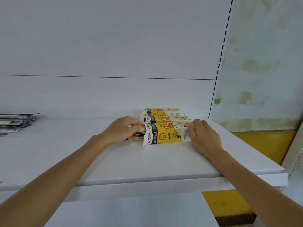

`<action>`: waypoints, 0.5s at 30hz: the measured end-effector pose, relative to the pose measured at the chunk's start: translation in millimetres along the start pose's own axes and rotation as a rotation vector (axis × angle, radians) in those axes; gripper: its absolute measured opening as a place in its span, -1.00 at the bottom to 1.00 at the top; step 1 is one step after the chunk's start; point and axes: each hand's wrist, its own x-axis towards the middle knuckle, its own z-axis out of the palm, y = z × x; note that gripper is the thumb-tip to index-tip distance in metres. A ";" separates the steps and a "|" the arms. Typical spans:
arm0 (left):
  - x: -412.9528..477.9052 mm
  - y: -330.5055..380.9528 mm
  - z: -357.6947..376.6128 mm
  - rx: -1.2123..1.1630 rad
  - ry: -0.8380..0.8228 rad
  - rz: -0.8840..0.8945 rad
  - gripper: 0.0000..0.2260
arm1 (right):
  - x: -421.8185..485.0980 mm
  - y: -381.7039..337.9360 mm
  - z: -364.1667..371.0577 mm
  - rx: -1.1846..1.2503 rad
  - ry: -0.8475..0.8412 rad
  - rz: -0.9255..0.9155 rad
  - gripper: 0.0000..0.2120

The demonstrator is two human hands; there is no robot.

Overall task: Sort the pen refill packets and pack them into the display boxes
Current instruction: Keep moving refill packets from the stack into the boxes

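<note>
The nearest display box (165, 135) is being kept flat on the white shelf (147, 164), towards its back right part. Its long axis is being run left to right across the view, its open, flapped end is being pointed left, and its yellow and black printed face is being turned up and towards the viewer. A bundle of refill packets (136, 136) is being held at that open mouth, lengthwise in line with the box, partly inside and partly sticking out to the left.

The packets are being gripped by the left hand (122, 131), whose bent fingers are being laid over their top right at the box mouth; the thumb is being hidden beneath. The closed right end of the box is being clasped by the right hand (203, 133), its fingers being curled over the top edge there.

Directly behind, the middle display box (165, 119) and the far display box (162, 112) are being kept parallel to the first and pointed the same way, each touching the next, the far one close to the back panel (106, 46).

Well apart, at the shelf's left edge, a flat stack of packets (16, 122) is being stored. At the right the panel is being bounded by a slotted upright (219, 63).
</note>
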 end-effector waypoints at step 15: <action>-16.5 -5.5 3.0 -0.212 0.106 -0.112 -0.95 | -1.6 -1.2 0.7 0.016 0.012 -0.014 -0.73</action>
